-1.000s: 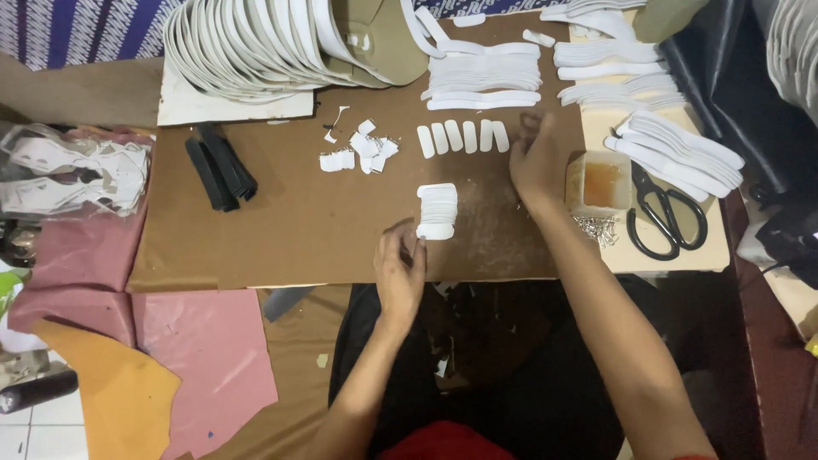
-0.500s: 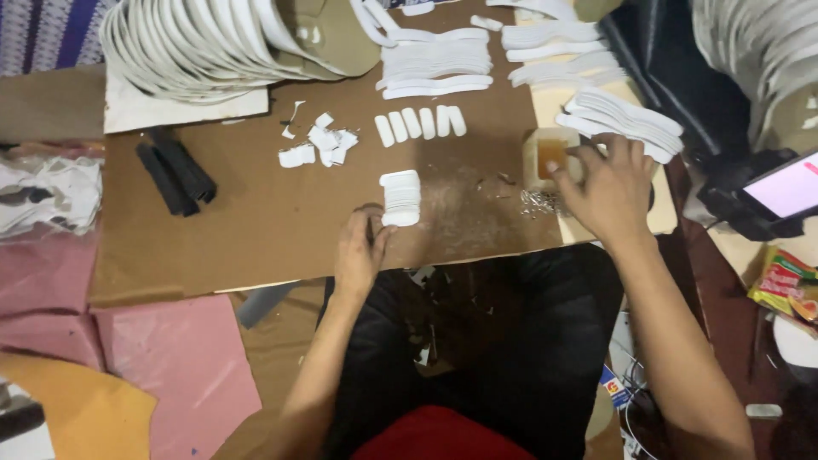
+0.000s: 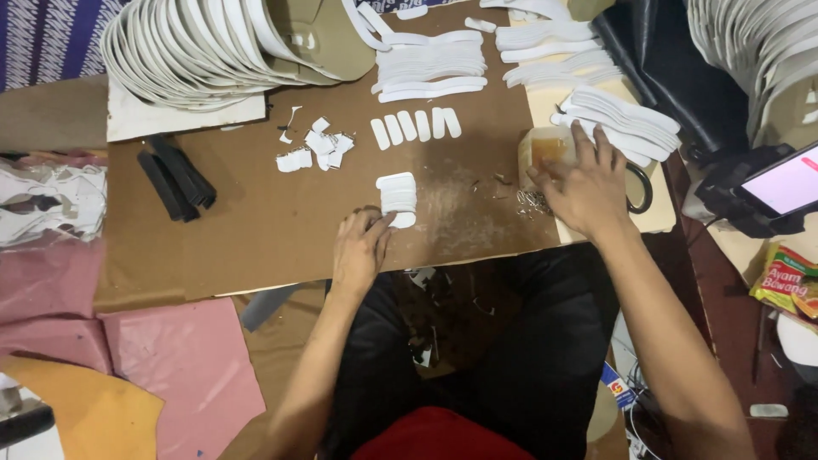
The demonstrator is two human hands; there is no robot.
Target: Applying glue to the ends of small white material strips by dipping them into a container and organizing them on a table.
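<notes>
- Resting on the brown desk (image 3: 256, 238), the left hand (image 3: 360, 247) has fingers pressed together, touching the small stack of white pieces (image 3: 397, 198).
- These pieces look light and bendy; take one by its edge.
- The right hand (image 3: 584, 186), fingers spread, has moved closer onto the small tub (image 3: 540, 146).

On the desk (image 3: 256, 238), a stack of tabs (image 3: 397, 198) lies just beyond the left hand (image 3: 360, 247); the tub (image 3: 545, 149) sits right, under the right hand (image 3: 584, 183), strips (image 3: 430, 68) behind.
</notes>
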